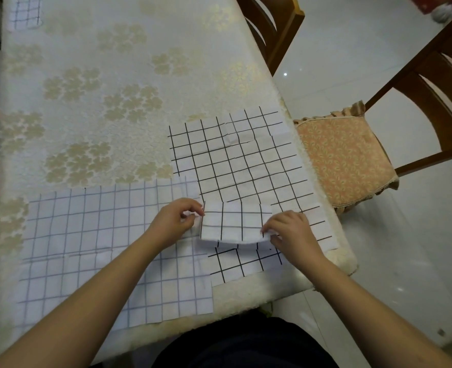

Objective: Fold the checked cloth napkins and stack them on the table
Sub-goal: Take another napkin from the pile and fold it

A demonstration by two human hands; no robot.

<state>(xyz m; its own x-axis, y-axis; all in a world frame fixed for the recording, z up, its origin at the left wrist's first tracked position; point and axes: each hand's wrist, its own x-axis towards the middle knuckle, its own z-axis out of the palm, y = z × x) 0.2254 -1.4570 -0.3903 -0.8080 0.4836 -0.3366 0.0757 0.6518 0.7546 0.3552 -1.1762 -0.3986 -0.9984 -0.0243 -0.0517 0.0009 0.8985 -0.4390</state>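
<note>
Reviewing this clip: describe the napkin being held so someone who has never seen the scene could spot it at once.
Start at the table under its cream floral cover and go to the near right corner. There, above flat black-checked napkins, both hands pinch a small folded napkin, the left hand at one end and the right hand at the other. It alone is folded into a compact strip and lifted.

Cream tablecloth w/ pale gold flower-cluster pattern (108, 83) covers the whole table; fluffy off-white trim along its near & right edges. Right of the table: brown wooden chair w/ curved back slats (437, 102), its seat under a peach floral cushion w/ ruffled tan edging (344, 160) that sits just beside the table edge. Second brown wooden chair (275, 25) at top, against the table's far right side. White glossy tiled floor (352, 57) w/ light glints, right side.
</note>
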